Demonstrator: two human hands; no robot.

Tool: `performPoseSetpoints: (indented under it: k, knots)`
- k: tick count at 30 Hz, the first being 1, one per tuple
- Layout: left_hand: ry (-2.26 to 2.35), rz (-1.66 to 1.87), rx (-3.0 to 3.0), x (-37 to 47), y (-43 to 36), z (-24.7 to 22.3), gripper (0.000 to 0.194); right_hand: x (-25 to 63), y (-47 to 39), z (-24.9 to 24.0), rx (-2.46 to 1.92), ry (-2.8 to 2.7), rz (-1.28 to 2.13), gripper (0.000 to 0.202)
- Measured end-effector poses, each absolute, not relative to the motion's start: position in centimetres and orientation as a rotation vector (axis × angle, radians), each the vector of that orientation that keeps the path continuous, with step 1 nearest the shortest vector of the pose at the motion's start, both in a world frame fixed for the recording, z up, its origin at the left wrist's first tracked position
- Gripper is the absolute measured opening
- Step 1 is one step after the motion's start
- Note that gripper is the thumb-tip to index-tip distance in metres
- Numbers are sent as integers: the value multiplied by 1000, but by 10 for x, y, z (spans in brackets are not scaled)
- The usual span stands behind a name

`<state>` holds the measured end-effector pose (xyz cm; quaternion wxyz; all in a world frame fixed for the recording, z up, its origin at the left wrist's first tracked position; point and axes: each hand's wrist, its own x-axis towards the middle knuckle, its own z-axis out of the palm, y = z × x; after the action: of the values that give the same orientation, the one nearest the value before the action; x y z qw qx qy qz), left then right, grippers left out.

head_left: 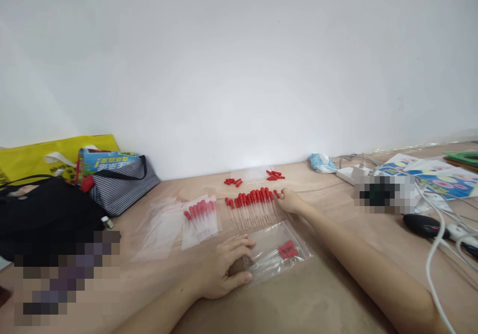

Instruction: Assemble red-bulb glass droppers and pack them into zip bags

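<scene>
My left hand point(229, 267) rests with its fingers apart at the left edge of a clear zip bag point(265, 239). Inside that bag lie a few glass droppers with red rubber bulbs point(287, 249). Farther out, my right hand point(293, 201) is closed, its fingertips pinching a red-bulbed dropper point(277, 193) at the right end of a row. Several more droppers point(254, 209) lie side by side in that row, bulbs away from me. To the left, filled zip bags point(199, 219) of droppers overlap beside a stack of flat, clear bags point(159, 227).
Against the wall are loose red bulbs point(233, 181), more bulbs point(275, 175) and thin glass tubes point(254, 174). A striped bag point(121, 187) and a black bag point(41, 214) stand left. A blue crumpled packet point(321, 163), white cables point(435, 254), a black mouse-like device point(423, 225) and printed sheets point(444, 182) lie right.
</scene>
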<state>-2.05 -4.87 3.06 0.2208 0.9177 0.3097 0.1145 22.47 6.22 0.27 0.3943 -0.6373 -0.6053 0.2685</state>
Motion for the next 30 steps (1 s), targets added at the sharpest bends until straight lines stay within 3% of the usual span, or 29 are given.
performPoseSetpoints:
  k: [7,12,20,26,30]
  knots:
    - [859,345,2554,-22,-47,27,36,260,21,-2,-1383,-1226,901,65]
    - [890,321,2564,-24,-46,24,35,262,-8,-15,-1260,-994,900,76]
    - [905,285,2562,-24,-45,24,36,249,-21,-14,-1146,-838,1022,73]
    - [1013,223,2522,-24,-47,26,49,242,-29,-14,-941,-842,1344,49]
    - [1052,186,2494,-24,-48,28,53,244,-33,-13,-1000,-1045,1375,37]
